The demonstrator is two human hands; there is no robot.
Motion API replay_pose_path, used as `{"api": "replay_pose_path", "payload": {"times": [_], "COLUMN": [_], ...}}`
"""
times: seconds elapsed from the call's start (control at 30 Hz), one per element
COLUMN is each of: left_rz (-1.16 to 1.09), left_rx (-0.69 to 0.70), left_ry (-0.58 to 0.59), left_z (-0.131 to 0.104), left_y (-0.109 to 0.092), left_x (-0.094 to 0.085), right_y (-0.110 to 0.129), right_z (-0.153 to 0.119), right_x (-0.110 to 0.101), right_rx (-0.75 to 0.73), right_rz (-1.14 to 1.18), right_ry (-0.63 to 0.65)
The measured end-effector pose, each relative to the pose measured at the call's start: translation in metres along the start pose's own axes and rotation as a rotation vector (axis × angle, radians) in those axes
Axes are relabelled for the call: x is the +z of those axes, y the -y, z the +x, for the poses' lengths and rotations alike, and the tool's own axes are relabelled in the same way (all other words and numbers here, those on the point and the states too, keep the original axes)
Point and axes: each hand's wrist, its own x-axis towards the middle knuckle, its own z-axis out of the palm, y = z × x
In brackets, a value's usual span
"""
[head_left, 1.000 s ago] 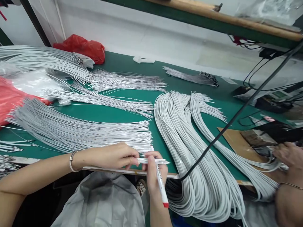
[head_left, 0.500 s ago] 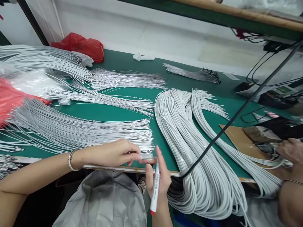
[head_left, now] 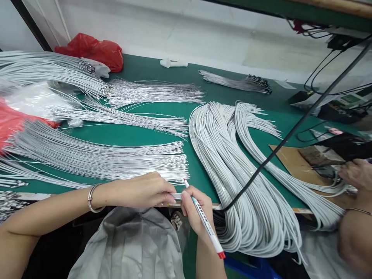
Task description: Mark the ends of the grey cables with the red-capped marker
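My left hand (head_left: 154,190) is closed on a small bunch of thin grey wires (head_left: 177,196) at the table's front edge, the wire ends sticking out to the right. My right hand (head_left: 197,205) holds a white marker (head_left: 205,223) with a red end cap, its tip pointing up and left. The thumb and fingers of my right hand also meet the wire ends. Just behind both hands lies a wide spread of grey wires (head_left: 116,162), its cut ends to the right.
Looped grey cables (head_left: 238,178) hang over the front edge. A black cable (head_left: 279,151) crosses diagonally. Another person's hand (head_left: 357,174) works at the right near cardboard (head_left: 293,166). Red bags (head_left: 99,52) and more wire bundles (head_left: 157,91) lie behind and left.
The marker has tilted, its tip now up-left and its red end down-right. My right hand has closed in on the wire ends, and the bunch has come away from the spread. The view has shifted slightly.
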Motion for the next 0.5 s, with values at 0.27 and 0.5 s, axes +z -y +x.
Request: {"api": "replay_pose_path", "payload": {"times": [0.27, 0.5], "left_rz": [-0.082, -0.266], "left_rx": [-0.062, -0.152], "left_ry": [0.064, -0.015], "left_z": [0.000, 0.003], "left_y": [-0.005, -0.002], "left_x": [-0.004, 0.002], "right_y": [0.007, 0.006], "right_z": [0.007, 0.007], "right_x": [-0.010, -0.012], "right_rx": [-0.064, -0.058], "right_rz": [-0.074, -0.065], "right_ry": [0.113, 0.114]}}
